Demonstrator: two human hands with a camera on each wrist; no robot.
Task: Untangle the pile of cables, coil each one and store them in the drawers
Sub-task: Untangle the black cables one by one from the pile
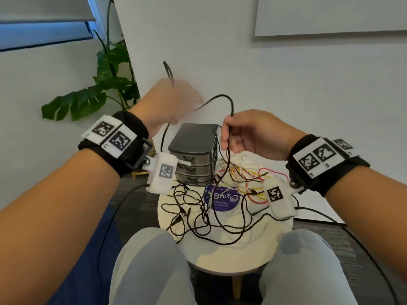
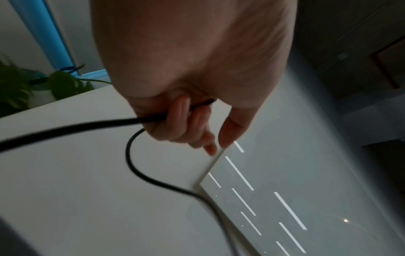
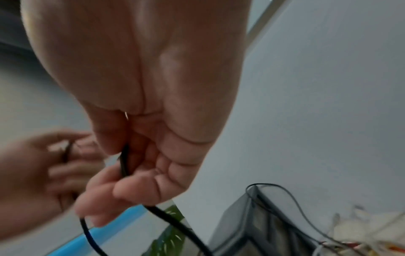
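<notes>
A black cable (image 1: 222,100) is gripped by the left hand (image 1: 169,102) and pinched by the right hand (image 1: 248,133) above the drawers (image 1: 193,155), trailing into the cable pile (image 1: 211,208) on the table (image 1: 231,254).

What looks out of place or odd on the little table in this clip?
Nothing looks damaged or spilled. The cable pile sprawls in a tangle across the round table, some strands trailing over its edge. One black cable is lifted between the left hand and right hand. The drawer unit stands upright, drawers apparently shut.
</notes>
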